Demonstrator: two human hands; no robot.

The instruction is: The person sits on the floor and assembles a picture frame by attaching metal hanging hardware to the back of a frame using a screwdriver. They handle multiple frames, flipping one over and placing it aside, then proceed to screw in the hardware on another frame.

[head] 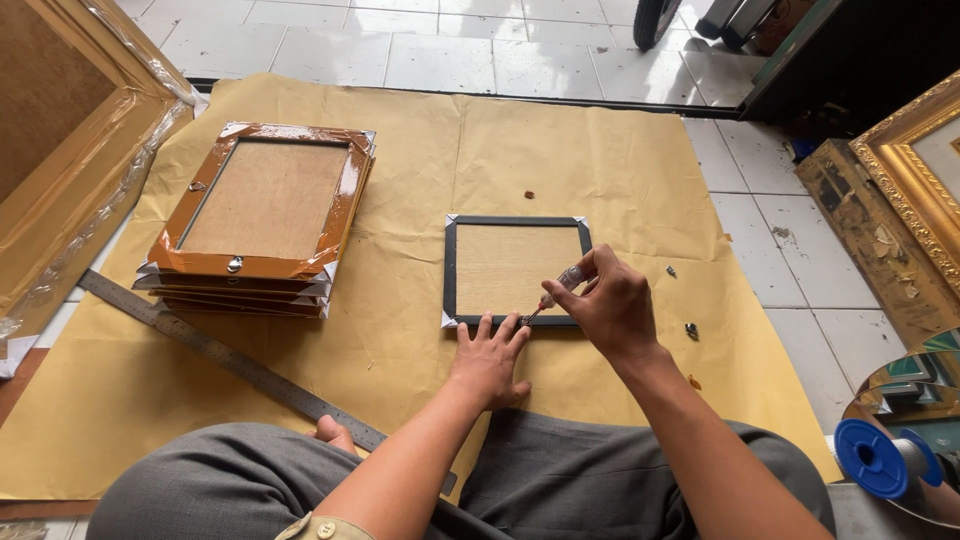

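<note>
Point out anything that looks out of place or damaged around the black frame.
Nothing looks damaged on the black frame itself. A few small loose bits lie scattered on the brown paper to its right, too small to identify. The stack of brown frames sits slightly askew, and the metal ruler lies diagonally.

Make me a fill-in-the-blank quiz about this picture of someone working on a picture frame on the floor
1. The right hand holds a small screwdriver at the ____ frame's lower edge.
2. The left hand lies flat just below the small frame, on the brown ____ sheet.
3. The stack of brown frames lies to the ____ of the small frame.
4. A long metal ____ lies slantwise below that stack.

Missing words: black; paper; left; ruler
</note>
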